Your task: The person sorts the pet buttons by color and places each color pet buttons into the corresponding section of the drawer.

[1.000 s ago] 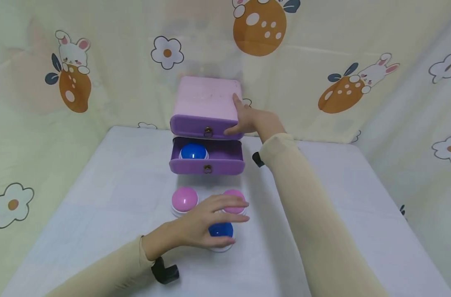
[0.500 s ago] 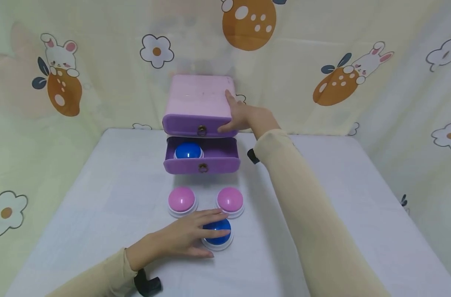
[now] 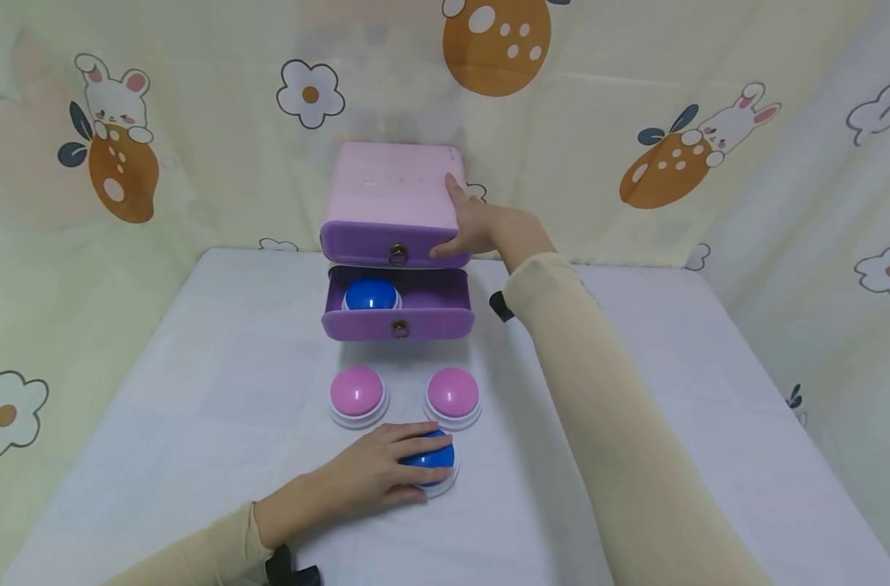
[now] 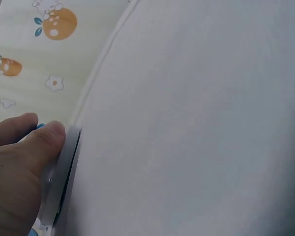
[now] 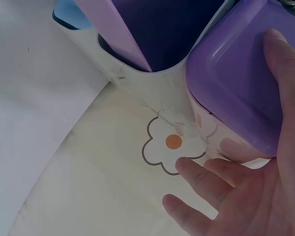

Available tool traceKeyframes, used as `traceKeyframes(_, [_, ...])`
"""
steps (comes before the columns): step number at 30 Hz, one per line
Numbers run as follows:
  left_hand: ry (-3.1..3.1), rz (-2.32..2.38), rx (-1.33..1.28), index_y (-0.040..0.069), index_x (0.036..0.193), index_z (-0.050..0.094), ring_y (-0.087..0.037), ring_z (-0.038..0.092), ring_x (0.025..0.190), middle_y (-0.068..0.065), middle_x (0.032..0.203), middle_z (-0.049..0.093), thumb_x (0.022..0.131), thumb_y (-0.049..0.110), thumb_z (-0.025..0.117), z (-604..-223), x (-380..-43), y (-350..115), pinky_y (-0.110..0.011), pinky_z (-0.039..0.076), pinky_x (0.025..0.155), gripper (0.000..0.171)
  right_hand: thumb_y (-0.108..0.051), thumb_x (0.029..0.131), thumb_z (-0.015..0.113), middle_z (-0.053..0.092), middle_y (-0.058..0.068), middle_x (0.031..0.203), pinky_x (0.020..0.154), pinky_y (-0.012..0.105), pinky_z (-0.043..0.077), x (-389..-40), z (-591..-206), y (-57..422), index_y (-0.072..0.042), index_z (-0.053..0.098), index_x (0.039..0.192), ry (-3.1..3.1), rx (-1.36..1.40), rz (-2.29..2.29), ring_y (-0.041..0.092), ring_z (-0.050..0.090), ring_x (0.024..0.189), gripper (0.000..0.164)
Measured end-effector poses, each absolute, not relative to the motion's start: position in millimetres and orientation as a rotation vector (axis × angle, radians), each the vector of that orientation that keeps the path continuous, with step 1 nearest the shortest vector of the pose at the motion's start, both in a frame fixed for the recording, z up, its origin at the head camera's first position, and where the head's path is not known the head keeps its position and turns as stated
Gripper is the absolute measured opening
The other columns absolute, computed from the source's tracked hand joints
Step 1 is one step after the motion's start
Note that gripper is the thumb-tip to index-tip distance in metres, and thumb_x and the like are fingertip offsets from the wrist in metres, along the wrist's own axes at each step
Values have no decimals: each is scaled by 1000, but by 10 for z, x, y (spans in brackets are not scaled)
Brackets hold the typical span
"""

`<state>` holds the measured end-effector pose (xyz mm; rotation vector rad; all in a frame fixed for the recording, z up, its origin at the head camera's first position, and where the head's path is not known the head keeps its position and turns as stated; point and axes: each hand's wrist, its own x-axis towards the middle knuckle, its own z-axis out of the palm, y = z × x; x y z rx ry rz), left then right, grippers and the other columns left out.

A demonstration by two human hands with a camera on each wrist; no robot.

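In the head view my left hand [image 3: 379, 470] holds a blue dome push button [image 3: 439, 457] with a white base, fingers over the dome and thumb at its near side. The left wrist view shows the thumb [image 4: 49, 140] against the base edge. Two pink push buttons [image 3: 357, 392] stand just beyond. My right hand [image 3: 488, 224] rests on the right side of a pink and purple drawer box [image 3: 396, 183], its thumb on the upper drawer front. The lower drawer [image 3: 398, 326] is pulled out and holds another blue push button [image 3: 371, 294] at its left.
A white cloth covers the table [image 3: 195, 391]. Behind the box hangs a patterned curtain [image 3: 393, 81] with bunnies and flowers, close to the table's back edge. A black wrist camera [image 3: 500, 306] hangs under the right sleeve.
My left hand has drawn back to the left, and its fingers have closed in on the near blue push button. The right hand stays at the box. The camera view has shifted slightly.
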<state>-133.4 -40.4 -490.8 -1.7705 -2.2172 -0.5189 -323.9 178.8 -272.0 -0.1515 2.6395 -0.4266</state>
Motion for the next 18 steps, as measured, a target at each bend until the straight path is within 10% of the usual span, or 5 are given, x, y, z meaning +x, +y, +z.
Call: traceKeyframes(18, [-2427,-586,-1682,29,138,50,-28,36,138,-3,149,42,89,41,63,-4841,-1196,-441,-41,42,106,53,-49,81,69,0,14,160,119,51,14,-3244,-2763,1810,-26,-33,144,2661,-217,-468,30,9,147,121])
